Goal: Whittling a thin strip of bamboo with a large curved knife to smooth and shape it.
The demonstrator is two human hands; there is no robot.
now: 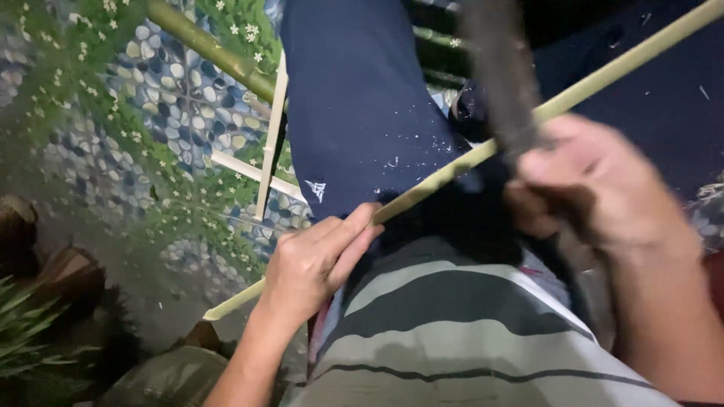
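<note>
The left hand (313, 260) is closed around a long pale-green bamboo strip (558, 102), fingers wrapped over it just where it crosses the person's lap. The right hand (596, 188) is clenched on the handle of a dark blade (501, 75), which is blurred; its edge rests against the strip between the two hands. The strip runs on a slant from the lower left, past the left wrist, up across the dark blue trouser leg (362, 105) and out at the upper right corner. Pale shavings speckle the trouser cloth near the strip. Below the hands lies the person's striped grey shirt (452, 332), which hides the lower part of the lap.

Further out, on the left, a floor covering printed with pebbles and small white flowers (151, 98) spreads under everything. On it lie two thinner pale slats (270, 143), crossing one another beside the knee, and a thicker green bamboo pole (211, 49) that passes behind the leg. Green leaves (23, 332) show at the lower left edge.
</note>
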